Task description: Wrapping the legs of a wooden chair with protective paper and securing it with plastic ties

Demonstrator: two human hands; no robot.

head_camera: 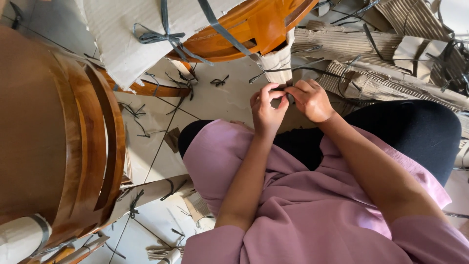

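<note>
While both hands work at one spot, layout from largest thing to smallest:

chair at left: big varnished wooden chair (73,142) fills the left edge, lying tilted, its leg (151,193) sleeved in cardboard and cinched with dark strap, so the wrap stays put on the wood.

chair at top: second orange-brown chair (254,27) overhead, cardboard sheet (127,34) bound on with grey strapping (168,38); its wrapped leg (278,61) comes down right above the hands, which looks like why they sit there.

cardboard pile: loose corrugated cardboard (371,58) heaped at upper right, near the right hand, apart from it.

floor: pale tiled floor (215,98) carries everything; no tabletop in view. Person sits low, knees in black trousers (415,132) spread, pink top (303,210).

strap offcuts: short dark bits (220,80) scattered on the tiles near the chairs.

left hand: left hand (267,110) curled, thumb and fingertips pinched together on a thin dark strap (288,90); nearly shut.

right hand: right hand (310,100) likewise pinched on the same strap from the other side, fingers bent in. Hands touch at the tips, likely to hold tension on both ends.

strap position: just below the wrapped leg, between the fingertips, mostly hidden; can't tell if it's knotted.
</note>
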